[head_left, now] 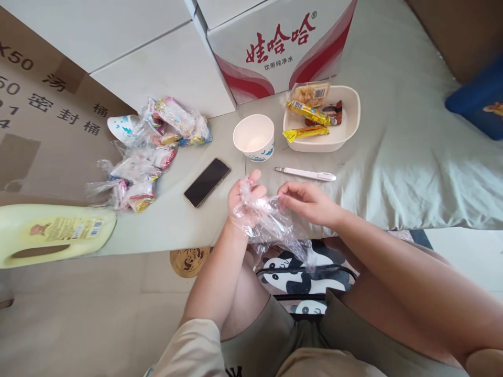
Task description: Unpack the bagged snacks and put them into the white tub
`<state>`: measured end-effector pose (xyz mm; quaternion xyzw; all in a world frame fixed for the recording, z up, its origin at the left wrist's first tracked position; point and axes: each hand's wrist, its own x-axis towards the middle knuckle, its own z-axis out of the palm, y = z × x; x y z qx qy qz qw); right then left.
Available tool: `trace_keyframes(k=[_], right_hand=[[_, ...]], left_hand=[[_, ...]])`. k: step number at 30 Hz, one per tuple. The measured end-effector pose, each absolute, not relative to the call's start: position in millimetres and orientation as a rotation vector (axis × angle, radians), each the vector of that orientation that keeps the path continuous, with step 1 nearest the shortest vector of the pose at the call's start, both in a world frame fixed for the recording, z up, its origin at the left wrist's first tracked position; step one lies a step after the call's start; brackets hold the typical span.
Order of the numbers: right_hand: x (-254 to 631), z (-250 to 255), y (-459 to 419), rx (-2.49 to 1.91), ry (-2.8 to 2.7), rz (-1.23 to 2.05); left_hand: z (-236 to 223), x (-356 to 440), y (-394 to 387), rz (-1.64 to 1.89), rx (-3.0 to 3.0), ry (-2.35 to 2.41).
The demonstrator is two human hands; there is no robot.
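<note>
A crumpled clear plastic bag (271, 220) hangs between my hands over the near edge of the covered surface. My left hand (245, 201) is curled around its upper left part, with film lying across the fingers. At the bag's right side my right hand (308, 201) pinches the film between thumb and fingers. Just beyond my hands stands a white paper bowl (254, 137) with blue print, and nothing shows inside it. A white utility knife (306, 174) lies right of the bowl. The oblong white tub (349, 118) behind it holds several wrapped snacks (312, 112).
A dark phone (207, 182) lies left of my hands. Farther left are bagged snacks (173, 123), more bagged snacks (137, 175), and a tipped paper bowl (121, 128). A yellow jug (55, 233) rests at the left edge. Cartons (279, 47) line the back.
</note>
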<state>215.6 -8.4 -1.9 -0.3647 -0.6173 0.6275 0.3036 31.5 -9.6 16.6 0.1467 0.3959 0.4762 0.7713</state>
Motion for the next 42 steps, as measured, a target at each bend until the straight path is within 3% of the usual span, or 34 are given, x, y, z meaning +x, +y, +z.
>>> trace_keyframes(k=[6,10,14,22,29,34,42], right_hand=[[229,7,-1,-1.226,-0.913,1.862],[243,11,2,-1.092,-0.715,1.839],[243,8,-2,-1.034,-0.965,1.727],[248,3,3,-1.290,-0.950,1.460],[256,3,1,-1.128,-1.178,1.434],[258,1,1,-1.270,-1.444,1.313],[259,4,3,-1.443,-1.475,1.208]], left_hand=[[16,6,9,1.220,0.413,0.970],[10,-3,-1,1.050,0.665,1.111],[8,-4,-6,0.891,0.727,1.317],[13,-13,7,0.962,0.492,1.488],[8,-15,0,1.117,0.898,1.332],[3,-16,-1,1.115,1.031,1.227],[-1,-20,5,1.273,0.945,1.523]])
